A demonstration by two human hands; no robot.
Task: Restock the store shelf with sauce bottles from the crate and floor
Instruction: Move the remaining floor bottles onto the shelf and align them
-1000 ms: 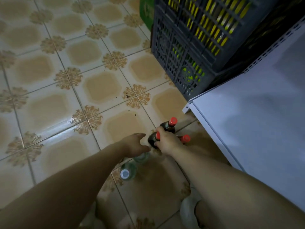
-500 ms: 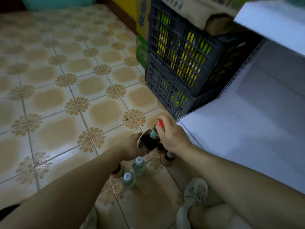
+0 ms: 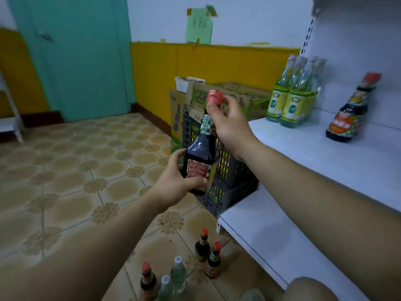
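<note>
Head view: I see left hand (image 3: 173,181) gripping the sauce bottle (image 3: 200,153) low, right hand (image 3: 230,124) pinching its neck. Crate (image 3: 237,175) holds yellow things (image 3: 223,162).

The left hand (image 3: 173,181) covers the foot of the bottle (image 3: 200,153), and the right hand (image 3: 230,127) hides the top of its neck with its fingers. Its labels are a blur, not a word readable. Behind it the crate (image 3: 225,170) is half hidden by the bottle and the right arm; only yellow shows through its sides, contents unclear. The writing on the note (image 3: 198,29) is too smeared to read, the print on the cartons (image 3: 256,98) likewise. How many pale bottles (image 3: 290,101) stand behind the front pair is unclear. Down low, a red-capped bottle (image 3: 147,281) and a clear bottle (image 3: 165,286) are cut off by the bottom edge. The shelf (image 3: 325,153) runs out past the right edge.
</note>
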